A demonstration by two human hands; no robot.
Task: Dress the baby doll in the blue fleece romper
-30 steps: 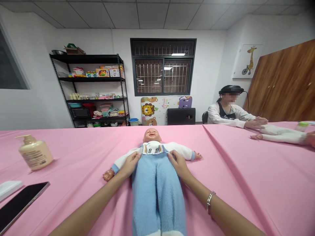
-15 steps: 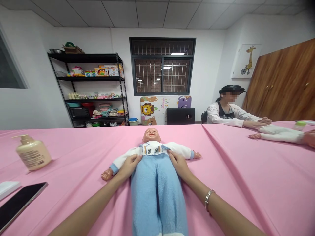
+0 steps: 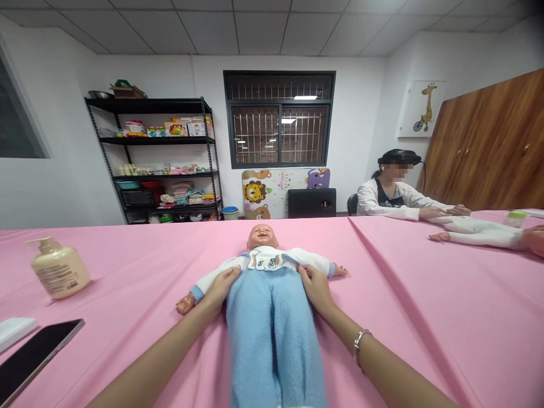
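Observation:
A baby doll (image 3: 262, 237) lies on its back on the pink-covered table, head away from me and arms spread. It wears a white top (image 3: 227, 266) with blue cuffs and fluffy blue trousers (image 3: 272, 317); an animal face shows at the chest. At the left side of the waist, my left hand (image 3: 223, 286) pinches the edge of the clothing. Across from it, my right hand (image 3: 314, 283), with a silver bangle on its wrist, pinches the edge on the right side. The fingertips partly hide the cloth they grip.
On the left stand a pump bottle (image 3: 59, 269), a dark phone (image 3: 36, 360) and a white box-like object (image 3: 16, 333). Across the table at right, a person (image 3: 389, 192) has both hands on another doll (image 3: 480, 231). A shelf rack (image 3: 157, 140) stands behind.
My right hand has shifted slightly outward to the right, and the cloth at the waist has moved a little with it. My left hand stays almost in place. The view has tilted slightly up.

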